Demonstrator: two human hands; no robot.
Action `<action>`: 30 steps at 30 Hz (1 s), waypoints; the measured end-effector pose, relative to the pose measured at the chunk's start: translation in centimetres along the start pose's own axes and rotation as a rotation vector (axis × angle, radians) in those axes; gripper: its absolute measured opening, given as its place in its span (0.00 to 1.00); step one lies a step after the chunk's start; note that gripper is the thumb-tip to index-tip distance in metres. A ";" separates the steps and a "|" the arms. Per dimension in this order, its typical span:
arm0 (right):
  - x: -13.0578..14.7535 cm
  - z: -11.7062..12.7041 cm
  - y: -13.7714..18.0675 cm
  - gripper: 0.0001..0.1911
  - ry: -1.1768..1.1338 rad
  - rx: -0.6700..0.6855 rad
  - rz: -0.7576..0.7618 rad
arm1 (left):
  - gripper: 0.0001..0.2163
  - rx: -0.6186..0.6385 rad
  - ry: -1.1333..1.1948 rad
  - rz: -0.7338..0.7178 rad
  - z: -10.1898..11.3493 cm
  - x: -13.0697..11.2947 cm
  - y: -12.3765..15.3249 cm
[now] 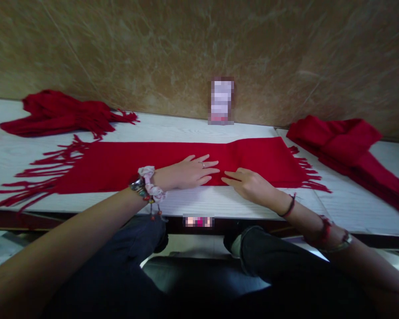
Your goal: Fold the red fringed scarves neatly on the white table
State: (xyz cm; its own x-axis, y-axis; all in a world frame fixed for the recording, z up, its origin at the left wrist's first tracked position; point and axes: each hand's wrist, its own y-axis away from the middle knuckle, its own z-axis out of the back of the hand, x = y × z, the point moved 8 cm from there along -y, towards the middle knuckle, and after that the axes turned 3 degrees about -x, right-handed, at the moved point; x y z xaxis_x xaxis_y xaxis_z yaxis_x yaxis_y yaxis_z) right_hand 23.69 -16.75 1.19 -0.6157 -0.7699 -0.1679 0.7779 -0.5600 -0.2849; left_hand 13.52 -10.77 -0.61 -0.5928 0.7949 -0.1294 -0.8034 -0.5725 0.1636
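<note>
A long red scarf (146,155) lies flattened lengthwise before me, with a fringe at each end and a slight ridge right of its middle. My left hand (194,173) rests palm down on it, fingers spread, with a ring on one finger. Close by on the right, my right hand (248,182) touches the scarf at its near edge. Two of its fingers stretch leftward, slightly apart, while the others are bent; its thumb is hidden. The fingertips of both hands nearly meet.
Another red scarf (63,113) lies bunched at the back left, and a further folded red scarf (346,141) is at the right. The white wood-grain table (199,201) meets a brown marbled wall (153,57). A blurred-out rectangular item (221,99) stands against the wall.
</note>
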 end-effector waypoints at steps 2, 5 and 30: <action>-0.1 0.1 0.1 0.15 -0.003 -0.021 0.002 | 0.22 0.054 0.009 -0.021 -0.3 0.3 -0.4; -0.2 0.0 0.3 0.15 -0.008 -0.059 0.015 | 0.23 0.054 -0.023 0.152 -0.2 2.7 -0.6; 0.7 0.6 -0.4 0.13 0.128 -0.086 0.081 | 0.25 -0.101 -0.054 0.218 -0.6 4.0 0.7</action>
State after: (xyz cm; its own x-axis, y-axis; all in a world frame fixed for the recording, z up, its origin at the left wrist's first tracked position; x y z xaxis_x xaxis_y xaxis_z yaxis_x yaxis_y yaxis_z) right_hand 23.06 -17.21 1.76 -0.5669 -0.7629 -0.3108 0.8152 -0.4655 -0.3445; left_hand 10.54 -8.09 -1.61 -0.7510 0.6585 -0.0493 -0.6601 -0.7466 0.0827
